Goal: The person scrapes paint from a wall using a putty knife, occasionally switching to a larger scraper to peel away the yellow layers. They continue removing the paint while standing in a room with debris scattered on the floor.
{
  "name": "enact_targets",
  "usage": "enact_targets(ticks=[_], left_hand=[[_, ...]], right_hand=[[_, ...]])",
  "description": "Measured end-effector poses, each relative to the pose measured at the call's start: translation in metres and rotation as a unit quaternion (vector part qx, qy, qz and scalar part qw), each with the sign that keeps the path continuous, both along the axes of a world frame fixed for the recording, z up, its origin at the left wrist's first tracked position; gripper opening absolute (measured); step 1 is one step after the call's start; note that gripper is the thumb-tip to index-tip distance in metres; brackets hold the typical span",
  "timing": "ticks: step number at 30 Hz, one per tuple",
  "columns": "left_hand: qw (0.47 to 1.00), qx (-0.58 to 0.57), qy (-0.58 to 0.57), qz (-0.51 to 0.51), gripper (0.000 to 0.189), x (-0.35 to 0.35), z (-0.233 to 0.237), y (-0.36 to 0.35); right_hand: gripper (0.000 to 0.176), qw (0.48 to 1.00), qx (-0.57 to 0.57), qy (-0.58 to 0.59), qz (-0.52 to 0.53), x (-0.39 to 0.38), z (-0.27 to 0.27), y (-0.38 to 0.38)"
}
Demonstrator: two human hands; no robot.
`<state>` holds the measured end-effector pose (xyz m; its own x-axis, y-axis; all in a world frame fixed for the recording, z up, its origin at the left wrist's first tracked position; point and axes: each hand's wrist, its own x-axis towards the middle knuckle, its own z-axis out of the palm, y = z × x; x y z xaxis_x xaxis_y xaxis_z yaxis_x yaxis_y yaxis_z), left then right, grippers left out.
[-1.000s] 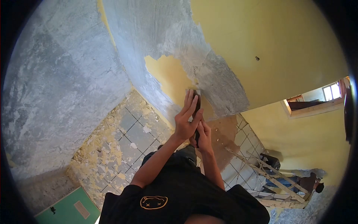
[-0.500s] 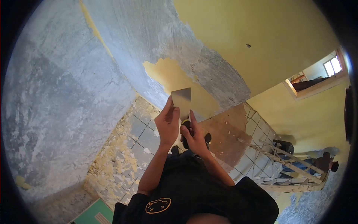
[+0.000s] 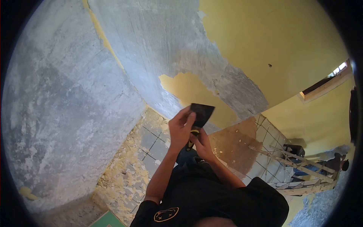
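A putty knife with a wide dark blade and a black-and-yellow handle is held in front of my body, blade up. My left hand pinches the blade's left edge, its thumb lying on the flat face. Lower down, my right hand grips the handle, which its fingers partly hide. Beyond the blade is the wall, where a patch of yellow paint stands amid bare grey plaster.
Yellow paint flakes litter the tiled floor along the left wall. A brown sheet covers tiles to the right. Further right, a wooden ladder stands near another person. A green panel lies at lower left.
The putty knife has turned, its blade going from bright to dark and tilting right. My left hand now overlaps the blade more. The view has shifted, so the walls appear lower and further right.
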<state>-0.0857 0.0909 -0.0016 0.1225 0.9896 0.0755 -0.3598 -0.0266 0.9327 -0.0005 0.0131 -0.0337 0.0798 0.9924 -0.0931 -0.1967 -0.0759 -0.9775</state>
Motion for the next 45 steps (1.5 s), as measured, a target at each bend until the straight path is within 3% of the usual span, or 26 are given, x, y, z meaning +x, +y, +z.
enact_targets(ticks=[2, 4, 6, 7, 13, 16, 28, 31, 34, 36, 40, 42, 45], left_hand=[[0.998, 0.035, 0.026, -0.051, 0.025, 0.013, 0.004, 0.016], [0.994, 0.047, 0.061, -0.079, 0.022, 0.023, 0.005, 0.031], [0.988, 0.063, 0.092, -0.106, 0.020, 0.029, 0.006, 0.043], [0.982, 0.068, 0.120, -0.126, 0.021, 0.030, 0.004, 0.046], [0.968, 0.064, 0.182, -0.158, 0.021, 0.034, -0.007, 0.060], [0.972, 0.080, 0.161, -0.149, 0.024, 0.040, -0.002, 0.069], [0.949, 0.127, 0.226, -0.180, 0.022, 0.033, 0.001, 0.069], [0.963, 0.128, 0.177, -0.155, 0.023, 0.039, 0.010, 0.071], [0.961, 0.142, 0.173, -0.165, 0.023, 0.037, 0.017, 0.075], [0.945, 0.127, 0.241, -0.178, 0.023, 0.031, 0.009, 0.074], [0.955, 0.114, 0.212, -0.174, 0.022, 0.036, 0.003, 0.075], [0.968, 0.116, 0.154, -0.161, 0.023, 0.037, 0.004, 0.075], [0.955, 0.138, 0.197, -0.173, 0.025, 0.035, 0.014, 0.077]], right_hand=[[0.025, 0.986, 0.068, -0.034, -0.148, -0.008, -0.020, 0.012], [0.027, 0.975, 0.066, -0.012, -0.210, -0.015, -0.016, 0.025], [0.027, 0.943, 0.056, 0.085, -0.318, -0.024, -0.005, 0.040], [0.028, 0.923, 0.076, 0.044, -0.375, -0.027, -0.015, 0.052], [0.030, 0.867, 0.108, -0.035, -0.486, -0.032, -0.043, 0.088], [0.035, 0.846, 0.124, -0.090, -0.510, -0.027, -0.040, 0.094], [0.040, 0.822, 0.064, -0.087, -0.560, -0.034, -0.041, 0.093], [0.041, 0.788, 0.116, -0.129, -0.590, -0.028, -0.027, 0.104], [0.040, 0.800, 0.091, -0.133, -0.579, -0.029, -0.035, 0.102], [0.040, 0.799, 0.103, -0.112, -0.582, -0.034, -0.033, 0.104], [0.042, 0.795, 0.106, -0.129, -0.583, -0.031, -0.038, 0.099], [0.042, 0.815, 0.110, -0.076, -0.563, -0.032, -0.033, 0.098], [0.040, 0.820, 0.095, -0.091, -0.557, -0.027, -0.008, 0.098]])
